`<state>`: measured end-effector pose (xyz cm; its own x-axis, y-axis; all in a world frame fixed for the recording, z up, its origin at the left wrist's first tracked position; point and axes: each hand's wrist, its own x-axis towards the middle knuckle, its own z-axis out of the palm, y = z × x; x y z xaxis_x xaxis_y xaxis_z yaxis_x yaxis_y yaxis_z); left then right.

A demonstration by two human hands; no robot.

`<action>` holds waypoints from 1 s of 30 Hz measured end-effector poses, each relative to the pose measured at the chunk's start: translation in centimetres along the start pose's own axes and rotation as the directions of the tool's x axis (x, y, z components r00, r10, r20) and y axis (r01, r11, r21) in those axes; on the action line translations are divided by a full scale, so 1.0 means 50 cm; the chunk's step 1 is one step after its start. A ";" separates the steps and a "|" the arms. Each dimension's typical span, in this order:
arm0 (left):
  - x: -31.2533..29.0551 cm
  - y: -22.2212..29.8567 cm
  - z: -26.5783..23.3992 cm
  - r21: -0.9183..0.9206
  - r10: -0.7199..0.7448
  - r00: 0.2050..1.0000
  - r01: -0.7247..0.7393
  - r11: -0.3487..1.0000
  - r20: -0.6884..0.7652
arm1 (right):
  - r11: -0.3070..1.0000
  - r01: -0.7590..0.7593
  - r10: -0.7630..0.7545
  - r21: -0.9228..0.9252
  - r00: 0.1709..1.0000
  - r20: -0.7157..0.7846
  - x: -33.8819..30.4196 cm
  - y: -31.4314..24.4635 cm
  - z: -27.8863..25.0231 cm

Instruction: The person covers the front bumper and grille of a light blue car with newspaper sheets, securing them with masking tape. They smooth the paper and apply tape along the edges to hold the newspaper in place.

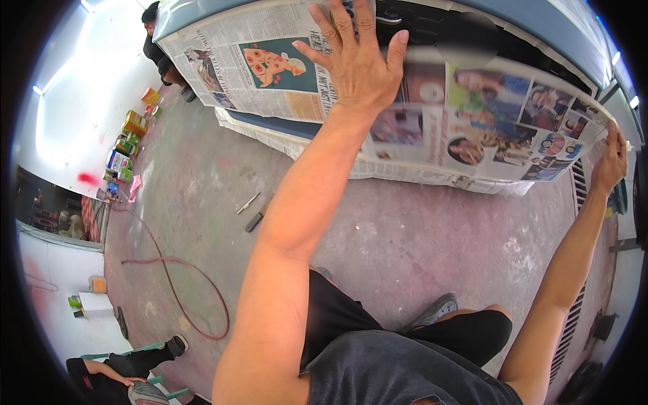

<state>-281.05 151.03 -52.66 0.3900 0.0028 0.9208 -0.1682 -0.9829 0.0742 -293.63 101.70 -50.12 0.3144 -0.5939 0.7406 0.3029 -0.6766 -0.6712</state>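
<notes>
My left hand (361,71) lies with its fingers spread against a newspaper sheet (202,64) that covers the upper left of a blue-grey vehicle body (266,125). Another newspaper sheet (466,128), slightly blurred, stretches to the right. At its far right edge my right hand (611,162) pinches the paper. Between the two hands a dark opening (418,27) in the vehicle shows above the sheet. More newspaper (391,169) hangs along the lower part of the body.
A slim pen-like tool (248,203) and a small dark object (254,222) lie on the concrete floor. A red hose (165,260) loops at left. Several paint cans (120,162) line the wall. One person (162,50) is at far left, another seated (128,371) lower left. A floor grate (567,324) runs along the right.
</notes>
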 end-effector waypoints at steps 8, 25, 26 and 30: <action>-0.177 -0.070 0.013 -0.641 -0.654 0.756 0.519 0.565 0.036 | 0.983 0.177 -0.165 -0.051 0.969 0.184 0.006 -0.152 -0.099; -0.158 0.466 -0.339 -0.655 0.541 0.646 0.725 -0.214 0.538 | 0.606 0.763 -0.294 -0.226 0.478 0.828 0.039 -0.563 -0.109; -0.155 0.466 -0.334 -0.607 0.591 0.581 0.773 -0.184 0.560 | 0.601 0.760 -0.269 -0.245 0.482 0.834 0.044 -0.559 -0.104; -0.196 0.477 -0.315 -0.610 0.531 0.576 0.781 -0.132 0.622 | 0.630 0.699 -0.200 -0.339 0.568 0.799 0.084 -0.537 -0.113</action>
<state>-303.13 130.43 -53.87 0.6985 -0.6343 0.3313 -0.2258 0.2440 0.9431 -305.52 114.92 -28.81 0.8366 0.1457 0.5281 0.1055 -0.9888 0.1057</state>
